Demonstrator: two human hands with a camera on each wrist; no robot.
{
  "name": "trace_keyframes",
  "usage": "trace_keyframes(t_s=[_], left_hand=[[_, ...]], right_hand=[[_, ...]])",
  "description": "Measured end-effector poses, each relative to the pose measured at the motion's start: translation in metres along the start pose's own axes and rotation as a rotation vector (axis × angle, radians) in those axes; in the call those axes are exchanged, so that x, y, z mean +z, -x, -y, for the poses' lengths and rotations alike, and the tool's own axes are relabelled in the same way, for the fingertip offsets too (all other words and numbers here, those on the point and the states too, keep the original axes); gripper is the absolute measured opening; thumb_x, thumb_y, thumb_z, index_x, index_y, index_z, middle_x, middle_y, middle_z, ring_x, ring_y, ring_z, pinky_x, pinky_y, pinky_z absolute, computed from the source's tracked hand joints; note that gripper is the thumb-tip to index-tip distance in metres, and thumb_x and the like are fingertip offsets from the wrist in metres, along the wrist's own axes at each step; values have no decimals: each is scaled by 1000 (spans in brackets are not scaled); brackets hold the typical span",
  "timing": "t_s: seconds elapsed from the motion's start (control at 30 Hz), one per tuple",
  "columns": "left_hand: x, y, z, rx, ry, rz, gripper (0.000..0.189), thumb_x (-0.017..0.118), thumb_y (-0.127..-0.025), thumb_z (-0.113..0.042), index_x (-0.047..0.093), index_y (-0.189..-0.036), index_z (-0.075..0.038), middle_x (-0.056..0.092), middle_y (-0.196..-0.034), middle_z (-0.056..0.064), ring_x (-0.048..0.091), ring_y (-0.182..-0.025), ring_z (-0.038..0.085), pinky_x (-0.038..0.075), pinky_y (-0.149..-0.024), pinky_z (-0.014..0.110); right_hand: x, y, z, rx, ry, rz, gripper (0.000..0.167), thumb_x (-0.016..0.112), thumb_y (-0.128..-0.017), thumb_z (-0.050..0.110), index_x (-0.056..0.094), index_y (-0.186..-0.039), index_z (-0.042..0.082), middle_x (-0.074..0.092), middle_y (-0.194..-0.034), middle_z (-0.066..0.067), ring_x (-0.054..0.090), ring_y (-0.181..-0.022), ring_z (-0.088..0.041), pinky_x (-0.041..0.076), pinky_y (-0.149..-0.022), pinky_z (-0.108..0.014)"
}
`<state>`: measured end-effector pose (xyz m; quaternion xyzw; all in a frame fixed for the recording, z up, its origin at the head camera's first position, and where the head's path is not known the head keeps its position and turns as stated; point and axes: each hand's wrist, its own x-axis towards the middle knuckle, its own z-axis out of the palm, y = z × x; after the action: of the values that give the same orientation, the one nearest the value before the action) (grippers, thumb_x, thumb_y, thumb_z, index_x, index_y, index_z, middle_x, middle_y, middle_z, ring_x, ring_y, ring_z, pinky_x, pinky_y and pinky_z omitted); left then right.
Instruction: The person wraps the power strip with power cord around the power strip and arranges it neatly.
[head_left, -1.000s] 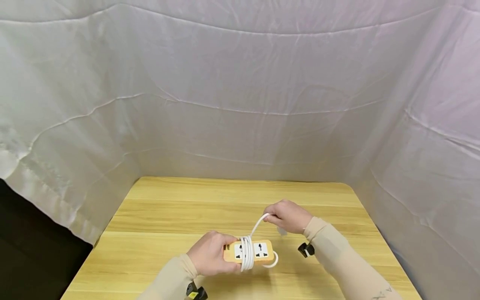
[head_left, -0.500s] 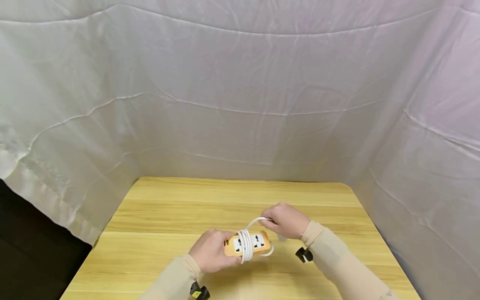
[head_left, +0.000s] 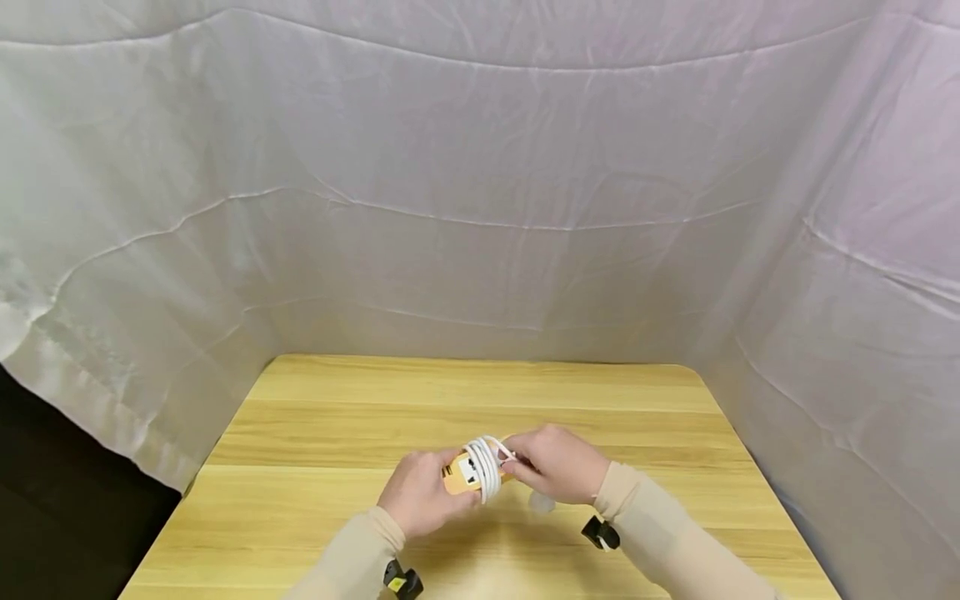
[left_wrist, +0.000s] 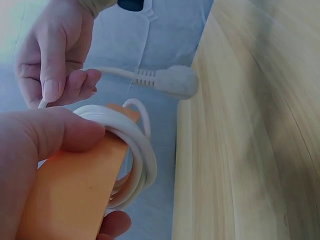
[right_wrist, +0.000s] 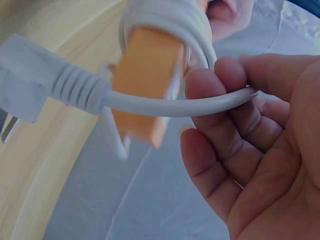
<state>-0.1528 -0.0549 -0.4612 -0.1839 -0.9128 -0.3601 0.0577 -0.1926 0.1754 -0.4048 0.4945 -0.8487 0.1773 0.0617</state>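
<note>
My left hand grips the left end of an orange power strip with white socket faces, held above the table. Several turns of white cord wrap round the strip's middle. In the right wrist view my right hand pinches the cord close to its end, beside the strip's right end. A white plug with a ribbed neck hangs free past the right fingers; one metal prong shows in the right wrist view. From the head, the right hand hides the strip's right end.
A wood-grain table lies below both hands. Pale grey cloth hangs round its back and sides. A dark area shows at the lower left. Each wrist wears a small black camera.
My right hand has come left and down, close against the strip, and the cord between hand and strip has shortened. The strip has tilted, its right end rising; the left hand keeps its grip.
</note>
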Motion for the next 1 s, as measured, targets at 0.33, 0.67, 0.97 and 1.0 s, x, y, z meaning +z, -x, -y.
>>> trace_keyframes(t_s=[0.33,0.67,0.97,1.0], left_hand=[[-4,-1,-1,-34,67,-67,45,78,-74,-39,70,-107,-10,63,-75,-12,49,-56,4,41,-46,22],[-7,3,-3,-16,165,-74,46,78,-77,-38,68,-109,-8,63,-74,-11,51,-52,4,42,-42,23],[-7,7,-2,-26,223,-88,45,79,-76,-39,69,-107,-8,65,-75,-9,53,-54,5,44,-43,23],[-7,8,-2,-33,237,-88,45,79,-76,-39,69,-107,-8,65,-76,-9,54,-55,5,45,-44,23]], right_hand=[[9,6,15,46,-13,-49,19,66,-91,22,50,-80,19,37,-61,18,30,-50,7,25,-42,-10],[20,17,25,63,-99,-132,16,68,-89,16,53,-84,17,56,-70,14,42,-56,7,37,-50,-8],[24,22,25,75,-208,-59,11,67,-89,13,58,-86,17,62,-77,13,54,-68,7,45,-61,-11],[25,23,25,71,-225,-44,10,66,-90,13,59,-86,18,63,-78,14,55,-70,8,46,-62,-11]])
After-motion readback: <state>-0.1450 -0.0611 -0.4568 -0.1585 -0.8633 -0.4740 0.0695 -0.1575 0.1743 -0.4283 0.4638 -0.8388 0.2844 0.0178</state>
